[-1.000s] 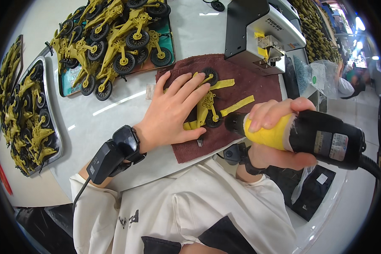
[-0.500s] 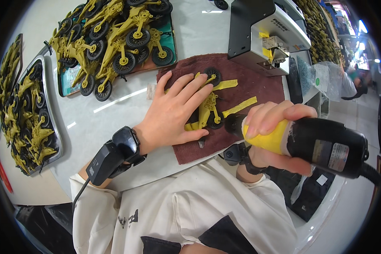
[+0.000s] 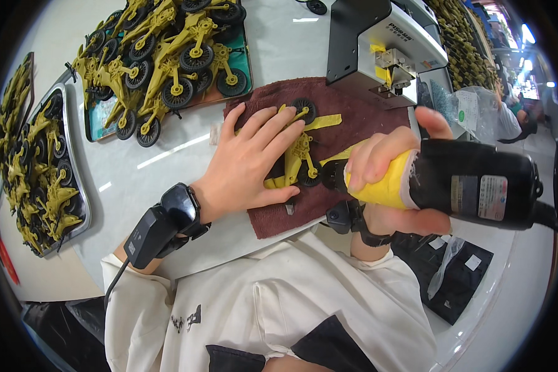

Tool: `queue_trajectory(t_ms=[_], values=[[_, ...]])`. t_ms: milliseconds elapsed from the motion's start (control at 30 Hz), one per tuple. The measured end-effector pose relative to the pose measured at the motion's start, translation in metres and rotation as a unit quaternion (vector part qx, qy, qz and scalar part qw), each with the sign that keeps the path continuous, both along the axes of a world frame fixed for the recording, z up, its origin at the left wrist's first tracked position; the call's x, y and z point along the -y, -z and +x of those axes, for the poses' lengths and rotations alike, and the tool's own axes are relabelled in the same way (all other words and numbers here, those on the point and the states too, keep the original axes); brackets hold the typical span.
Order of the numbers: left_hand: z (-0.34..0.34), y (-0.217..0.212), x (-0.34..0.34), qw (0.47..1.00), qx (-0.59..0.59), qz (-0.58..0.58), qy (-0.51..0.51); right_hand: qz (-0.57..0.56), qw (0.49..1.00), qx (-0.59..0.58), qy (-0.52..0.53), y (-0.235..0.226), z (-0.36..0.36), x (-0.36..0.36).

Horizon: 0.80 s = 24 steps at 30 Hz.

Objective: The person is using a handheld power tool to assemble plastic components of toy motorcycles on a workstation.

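Note:
My left hand (image 3: pixel 251 155) lies flat with fingers spread over a yellow toy motorcycle (image 3: pixel 298 152) with black wheels, pressing it to a maroon towel (image 3: pixel 263 223). The palm and fingers hide part of the toy. In my right hand (image 3: pixel 384 167) is a black corded power tool (image 3: pixel 471 183), its front wrapped in yellow. One finger sticks up off the grip. The tool's black nose points left, close to the toy's lower wheel; whether they touch I cannot tell. Two yellow strips (image 3: pixel 324 121) reach out beside the toy.
A heaped tray of similar toys (image 3: pixel 249 74) stands at far left, with another metal tray (image 3: pixel 85 204) nearer. A grey and black machine (image 3: pixel 353 43) borders the towel's far right. Plastic bags (image 3: pixel 477 118) lie beyond it. The cord (image 3: pixel 549 217) trails right.
The power tool has tilted closer to level, its rear end rising. A finger of my right hand has lifted off the grip. My left hand stays on the toy; the whole view has shifted slightly.

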<state>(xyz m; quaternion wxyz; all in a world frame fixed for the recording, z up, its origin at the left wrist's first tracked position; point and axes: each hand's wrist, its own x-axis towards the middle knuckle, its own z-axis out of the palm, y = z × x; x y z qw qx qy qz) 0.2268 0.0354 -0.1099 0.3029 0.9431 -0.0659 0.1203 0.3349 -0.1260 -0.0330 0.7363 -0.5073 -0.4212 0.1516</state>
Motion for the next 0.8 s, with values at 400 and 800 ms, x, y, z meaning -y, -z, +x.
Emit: queue_trajectory(t_ms=[400, 800], values=[[-0.004, 0.007, 0.009, 0.997, 0.032, 0.051, 0.041, 0.026, 0.991, 0.046, -0.122, 0.004, 0.014, 0.005], [-0.001, 0.006, 0.011, 0.995, 0.023, -0.010, 0.094, 0.005, 0.986, 0.017, -0.166, -0.003, 0.011, 0.031]])
